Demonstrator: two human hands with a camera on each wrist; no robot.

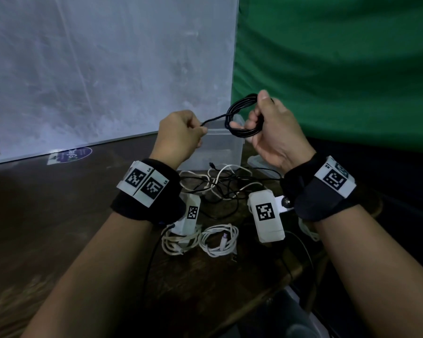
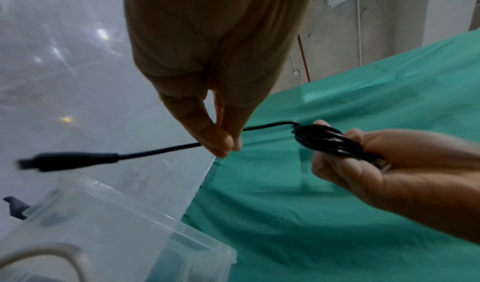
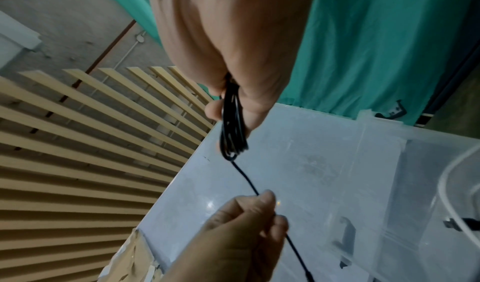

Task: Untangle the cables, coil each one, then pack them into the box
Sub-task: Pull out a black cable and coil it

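A black cable (image 1: 242,118) is gripped as a coil by the curled fingers (image 1: 253,118) of the right hand (image 1: 274,132), while its free end is pinched between thumb and fingers by the left hand (image 1: 178,135). Both are held above the clear box (image 1: 220,152). Tangled cables (image 1: 220,184) and two white coils (image 1: 217,240) are left on the table (image 1: 59,203).

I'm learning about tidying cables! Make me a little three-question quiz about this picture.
1. True or false: the right hand grips the coiled part of the black cable.
2. What does the left hand pinch? A) a white cable B) the black cable's loose end C) the box lid
3. Fill in: two coiled ______ cables lie on the table, nearer the person than the clear plastic box.

Key: 1 true; 2 B; 3 white.
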